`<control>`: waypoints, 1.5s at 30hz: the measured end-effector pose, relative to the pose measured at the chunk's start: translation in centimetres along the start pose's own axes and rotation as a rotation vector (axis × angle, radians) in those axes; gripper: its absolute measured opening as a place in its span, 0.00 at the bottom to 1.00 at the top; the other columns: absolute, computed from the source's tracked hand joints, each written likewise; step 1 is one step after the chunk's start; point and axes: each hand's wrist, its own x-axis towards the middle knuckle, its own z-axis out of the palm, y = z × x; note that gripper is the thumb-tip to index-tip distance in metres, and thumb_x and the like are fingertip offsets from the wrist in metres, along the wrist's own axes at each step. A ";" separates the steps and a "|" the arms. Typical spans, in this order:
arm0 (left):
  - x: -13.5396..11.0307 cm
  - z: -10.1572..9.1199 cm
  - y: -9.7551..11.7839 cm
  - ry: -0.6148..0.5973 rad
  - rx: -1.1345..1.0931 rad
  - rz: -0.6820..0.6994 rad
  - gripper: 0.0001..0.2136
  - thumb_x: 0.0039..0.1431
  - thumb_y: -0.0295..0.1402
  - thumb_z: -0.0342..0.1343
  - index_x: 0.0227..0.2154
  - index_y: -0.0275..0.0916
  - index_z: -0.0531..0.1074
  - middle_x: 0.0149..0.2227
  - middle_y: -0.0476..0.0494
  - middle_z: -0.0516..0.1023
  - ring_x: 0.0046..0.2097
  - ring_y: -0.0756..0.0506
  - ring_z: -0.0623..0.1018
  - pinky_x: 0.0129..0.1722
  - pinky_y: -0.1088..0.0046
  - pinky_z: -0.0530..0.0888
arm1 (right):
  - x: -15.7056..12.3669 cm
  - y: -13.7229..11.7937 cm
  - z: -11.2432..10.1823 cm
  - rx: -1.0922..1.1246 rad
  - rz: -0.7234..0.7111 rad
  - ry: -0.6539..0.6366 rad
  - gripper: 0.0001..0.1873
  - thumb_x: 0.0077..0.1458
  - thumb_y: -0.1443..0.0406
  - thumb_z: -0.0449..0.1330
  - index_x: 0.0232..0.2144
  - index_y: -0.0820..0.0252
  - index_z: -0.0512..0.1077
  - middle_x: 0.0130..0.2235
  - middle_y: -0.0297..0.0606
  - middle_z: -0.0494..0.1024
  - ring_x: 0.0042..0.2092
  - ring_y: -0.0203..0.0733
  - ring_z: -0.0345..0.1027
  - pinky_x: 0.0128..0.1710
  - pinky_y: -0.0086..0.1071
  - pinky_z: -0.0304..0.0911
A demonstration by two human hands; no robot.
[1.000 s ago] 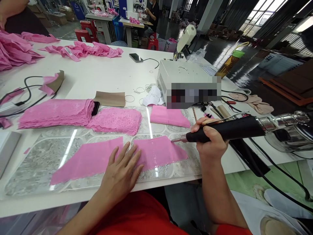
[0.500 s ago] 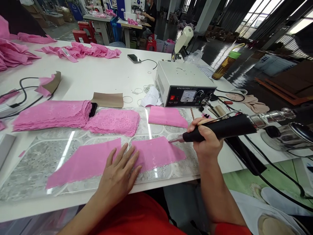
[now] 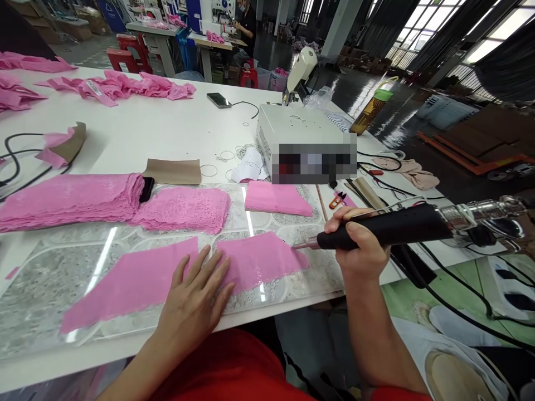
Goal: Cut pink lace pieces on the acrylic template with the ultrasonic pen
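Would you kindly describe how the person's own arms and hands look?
Both hands are bare: the left hand and right hand show no gloves, rings or watch. The forearms are uncovered; a red sleeve edge shows at the right upper arm, matching the red top.

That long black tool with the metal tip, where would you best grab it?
By the black handle, just behind the metal tip, fingers wrapped round it from the near side as the right hand does: it lies nearly level, with bare metal at both ends.
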 end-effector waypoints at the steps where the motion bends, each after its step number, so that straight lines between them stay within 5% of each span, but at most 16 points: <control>1: 0.0 0.0 0.0 -0.001 0.002 0.002 0.15 0.67 0.33 0.49 0.53 0.36 0.70 0.56 0.37 0.74 0.61 0.33 0.67 0.61 0.50 0.57 | 0.0 0.0 0.1 -0.002 0.001 0.003 0.03 0.41 0.67 0.58 0.25 0.60 0.69 0.28 0.33 0.72 0.24 0.34 0.66 0.26 0.32 0.62; 39: -0.2 0.3 -0.8 -0.004 0.084 0.085 0.17 0.64 0.32 0.51 0.56 0.36 0.68 0.56 0.34 0.72 0.62 0.33 0.66 0.62 0.50 0.57 | -0.8 -1.1 -2.4 -0.044 -0.008 0.045 0.03 0.41 0.67 0.60 0.23 0.59 0.69 0.27 0.31 0.72 0.23 0.35 0.66 0.27 0.34 0.62; 45: 0.5 -1.6 0.5 0.076 -0.096 0.235 0.14 0.61 0.23 0.53 0.50 0.34 0.68 0.50 0.34 0.76 0.58 0.36 0.70 0.58 0.54 0.65 | -0.9 -1.1 -3.2 -0.003 -0.025 0.136 0.04 0.41 0.67 0.58 0.26 0.61 0.69 0.30 0.33 0.73 0.24 0.34 0.67 0.28 0.33 0.63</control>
